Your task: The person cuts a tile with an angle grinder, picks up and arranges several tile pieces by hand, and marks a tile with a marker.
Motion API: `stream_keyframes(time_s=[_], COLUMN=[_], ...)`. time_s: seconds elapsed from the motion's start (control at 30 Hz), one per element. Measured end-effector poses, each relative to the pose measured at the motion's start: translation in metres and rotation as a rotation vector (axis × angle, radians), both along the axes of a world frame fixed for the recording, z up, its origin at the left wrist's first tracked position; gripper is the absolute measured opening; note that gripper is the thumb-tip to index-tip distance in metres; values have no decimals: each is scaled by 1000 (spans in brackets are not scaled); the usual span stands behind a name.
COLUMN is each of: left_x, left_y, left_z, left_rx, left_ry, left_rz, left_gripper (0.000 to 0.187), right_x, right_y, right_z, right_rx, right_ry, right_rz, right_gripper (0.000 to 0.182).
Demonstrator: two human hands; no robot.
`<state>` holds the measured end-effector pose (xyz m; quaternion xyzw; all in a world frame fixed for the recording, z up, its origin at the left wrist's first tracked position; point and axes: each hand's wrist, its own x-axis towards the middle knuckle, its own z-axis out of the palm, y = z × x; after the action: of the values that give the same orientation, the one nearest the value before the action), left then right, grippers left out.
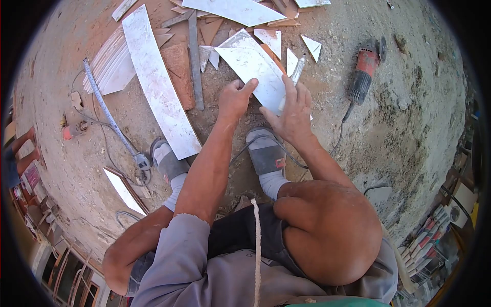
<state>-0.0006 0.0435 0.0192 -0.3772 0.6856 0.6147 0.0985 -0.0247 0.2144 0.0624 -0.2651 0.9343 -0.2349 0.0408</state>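
Note:
Between my two hands lies a white tile piece (258, 66), tilted, with a slanted edge at its top left. My left hand (236, 100) is at its lower left side, fingers curled in and the thumb stretched over the tile's edge. My right hand (292, 110) is at the tile's right side, thumb at the lower edge and fingers reaching up, with a white, pen-like marker (298, 69) held against the fingers. Triangular tile offcuts (312, 47) lie beyond. A long white tile strip (158, 84) rests left of my left arm.
An angle grinder (364, 71) with its cable lies on the right. On the left are stacked tile pieces (110, 66), an unrolled tape measure (110, 115) and a red tool (75, 130). A metal bar (195, 64) lies beside a reddish slab (178, 74). Another person's legs (25, 151) show far left.

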Motion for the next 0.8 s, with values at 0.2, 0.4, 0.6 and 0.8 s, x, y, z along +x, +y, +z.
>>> stream_keyframes(time_s=[0.2, 0.4, 0.6, 0.8], left_x=[-1, -2, -2, -2], left_y=[1, 2, 3, 4], left_z=[1, 4, 1, 4], left_rx=[-37, -37, -113, -125], left_ry=[-7, -39, -7, 16], left_rz=[-16, -22, -37, -33], left_gripper=[47, 44, 46, 48], right_x=[-50, -81, -97, -103], right_y=[8, -9, -23, -27], right_z=[24, 26, 17, -6], right_rx=[-391, -780, -704, -665], right_ry=[-180, -531, -581, -556], right_rz=[-67, -251, -260, -267], right_gripper=[52, 36, 33, 36])
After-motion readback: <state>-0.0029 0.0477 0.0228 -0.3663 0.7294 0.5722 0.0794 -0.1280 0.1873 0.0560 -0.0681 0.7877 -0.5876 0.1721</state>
